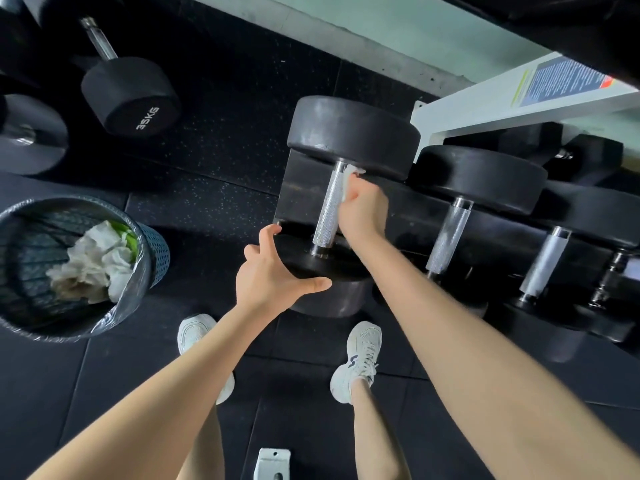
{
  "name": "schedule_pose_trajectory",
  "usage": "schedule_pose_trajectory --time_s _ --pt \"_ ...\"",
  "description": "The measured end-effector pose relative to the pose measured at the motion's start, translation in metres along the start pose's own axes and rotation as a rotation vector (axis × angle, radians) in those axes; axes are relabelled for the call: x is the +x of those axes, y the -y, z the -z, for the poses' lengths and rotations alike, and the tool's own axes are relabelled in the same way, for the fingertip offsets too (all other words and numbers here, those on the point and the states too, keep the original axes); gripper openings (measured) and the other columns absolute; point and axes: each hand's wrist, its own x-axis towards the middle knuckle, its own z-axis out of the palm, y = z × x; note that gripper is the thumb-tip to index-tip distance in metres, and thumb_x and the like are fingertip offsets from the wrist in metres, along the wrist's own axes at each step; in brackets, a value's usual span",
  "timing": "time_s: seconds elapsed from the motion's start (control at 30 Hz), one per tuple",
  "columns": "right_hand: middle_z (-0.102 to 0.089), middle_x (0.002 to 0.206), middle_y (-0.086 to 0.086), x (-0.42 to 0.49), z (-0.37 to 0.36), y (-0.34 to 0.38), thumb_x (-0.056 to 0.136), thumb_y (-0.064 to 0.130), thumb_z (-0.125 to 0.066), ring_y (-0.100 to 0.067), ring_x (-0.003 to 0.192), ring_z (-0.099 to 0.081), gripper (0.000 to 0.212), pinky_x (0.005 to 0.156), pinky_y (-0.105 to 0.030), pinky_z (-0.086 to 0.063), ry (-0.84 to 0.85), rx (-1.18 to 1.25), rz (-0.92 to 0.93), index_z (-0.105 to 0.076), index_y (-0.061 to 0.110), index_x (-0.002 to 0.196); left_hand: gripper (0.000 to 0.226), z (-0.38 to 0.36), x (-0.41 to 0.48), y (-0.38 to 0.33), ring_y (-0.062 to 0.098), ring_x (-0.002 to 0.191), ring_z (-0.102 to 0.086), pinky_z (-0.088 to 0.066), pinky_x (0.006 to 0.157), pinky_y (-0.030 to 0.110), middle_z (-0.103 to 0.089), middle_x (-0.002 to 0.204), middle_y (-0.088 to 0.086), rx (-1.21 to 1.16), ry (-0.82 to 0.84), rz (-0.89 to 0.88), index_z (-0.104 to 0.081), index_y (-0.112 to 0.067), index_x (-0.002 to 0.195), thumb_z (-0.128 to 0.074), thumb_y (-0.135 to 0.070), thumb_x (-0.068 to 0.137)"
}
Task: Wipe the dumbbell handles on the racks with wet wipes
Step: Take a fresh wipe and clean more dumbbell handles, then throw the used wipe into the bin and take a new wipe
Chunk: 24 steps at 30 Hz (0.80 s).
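Note:
A black dumbbell with a knurled silver handle [329, 206] lies on the left end of the dark rack [412, 216]. My right hand [363, 209] grips a white wet wipe [350, 172] against the upper right side of that handle, just under the far weight head [353, 129]. My left hand [273, 275] rests on the near weight head [325, 292], fingers spread over its rim and thumb along its front edge. Further right on the rack lie more dumbbells with silver handles [448, 233] [545, 261].
A mesh bin [152, 251] lined with plastic and holding crumpled used wipes stands on the floor at left. Dumbbells, one marked 35KG [131, 95], lie at the top left. A white machine frame [519, 102] rises behind the rack. My feet in white shoes [360, 358] stand below.

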Motion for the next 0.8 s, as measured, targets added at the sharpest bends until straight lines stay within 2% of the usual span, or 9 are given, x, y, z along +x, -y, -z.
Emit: schedule_pose_trajectory --time_s 0.07,0.17,0.27,0.33,0.47,0.57,0.63,0.7,0.8 --pt "-0.043 0.070 -0.004 -0.016 -0.010 0.004 0.081 -0.012 -0.032 -0.023 0.070 -0.039 0.046 0.055 -0.023 -0.022 0.036 -0.216 0.047 -0.054 0.015 0.111 0.107 0.000 0.000 0.001 0.017 0.086 -0.041 -0.034 0.077 0.025 -0.041 0.128 0.009 0.013 0.001 -0.006 -0.019 -0.029 0.140 -0.082 -0.054 0.057" --pt "-0.059 0.090 -0.012 -0.040 -0.024 -0.010 0.085 -0.008 -0.037 -0.027 0.082 -0.055 0.050 0.064 -0.031 -0.040 0.170 -0.333 0.099 -0.050 0.017 0.126 0.108 0.000 0.000 0.001 0.017 0.085 -0.042 -0.035 0.075 0.026 -0.042 0.128 0.010 0.039 -0.009 -0.014 -0.019 -0.027 0.141 -0.081 -0.058 0.057" --pt "-0.059 0.118 -0.012 -0.045 -0.025 -0.014 0.094 0.005 -0.043 -0.026 0.105 -0.057 0.037 0.077 -0.027 -0.044 0.299 -0.277 -0.010 -0.058 0.014 0.126 0.109 0.000 -0.001 0.000 0.017 0.085 -0.042 -0.035 0.075 0.026 -0.042 0.128 0.011 0.043 -0.012 -0.022 -0.019 -0.025 0.141 -0.080 -0.059 0.057" --pt "-0.060 0.121 -0.008 -0.041 -0.018 -0.012 0.096 0.012 -0.045 -0.025 0.105 -0.058 0.031 0.078 -0.026 -0.044 0.378 -0.215 -0.098 -0.063 0.012 0.121 0.109 0.001 -0.003 -0.001 0.018 0.087 -0.044 -0.034 0.076 0.025 -0.042 0.129 0.012 0.039 -0.001 -0.026 -0.017 -0.026 0.142 -0.080 -0.057 0.059" --pt "-0.069 0.087 0.003 -0.049 0.011 -0.006 0.089 0.014 -0.054 -0.024 0.084 -0.063 0.025 0.077 -0.032 -0.054 0.370 -0.074 -0.098 -0.074 0.028 0.096 0.099 0.009 -0.008 0.002 0.025 0.107 -0.054 -0.039 0.081 0.028 -0.046 0.132 0.010 -0.086 0.024 -0.033 -0.018 -0.027 0.142 -0.080 -0.045 0.067" --pt "-0.068 0.065 0.007 -0.069 0.034 -0.002 0.078 0.001 -0.055 -0.032 0.080 -0.068 0.046 0.083 -0.044 -0.055 0.358 0.242 -0.101 -0.070 0.041 0.062 0.075 0.024 -0.016 0.006 0.019 0.110 -0.053 -0.041 0.085 0.028 -0.050 0.130 0.001 -0.173 -0.022 -0.076 -0.034 -0.031 0.138 -0.074 -0.041 0.075" --pt "-0.072 0.077 -0.007 -0.081 0.047 0.006 0.078 -0.003 -0.056 -0.028 0.078 -0.067 0.039 0.084 -0.043 -0.056 0.385 0.357 -0.076 -0.070 0.033 0.070 0.064 0.037 -0.027 0.004 0.011 0.112 -0.052 -0.041 0.091 0.028 -0.052 0.130 -0.005 -0.360 -0.012 -0.083 -0.046 -0.035 0.132 -0.075 -0.040 0.076" --pt "-0.069 0.090 -0.017 -0.095 0.060 0.017 0.083 -0.009 -0.057 -0.016 0.074 -0.063 0.030 0.075 -0.026 -0.056 0.456 0.451 -0.033 -0.065 0.021 0.084 0.057 0.054 -0.040 -0.003 0.009 0.111 -0.055 -0.043 0.095 0.029 -0.056 0.126 -0.008 -0.612 0.067 -0.078 -0.055 -0.037 0.125 -0.078 -0.039 0.073" --pt "-0.069 0.082 -0.009 -0.116 0.075 0.036 0.083 -0.010 -0.060 -0.011 0.070 -0.065 0.025 0.064 -0.017 -0.053 0.520 0.526 0.031 -0.062 0.015 0.087 0.036 0.077 -0.062 -0.009 0.015 0.102 -0.064 -0.048 0.090 0.030 -0.067 0.112 -0.004 -0.745 0.157 -0.133 -0.065 -0.031 0.112 -0.076 -0.028 0.077"
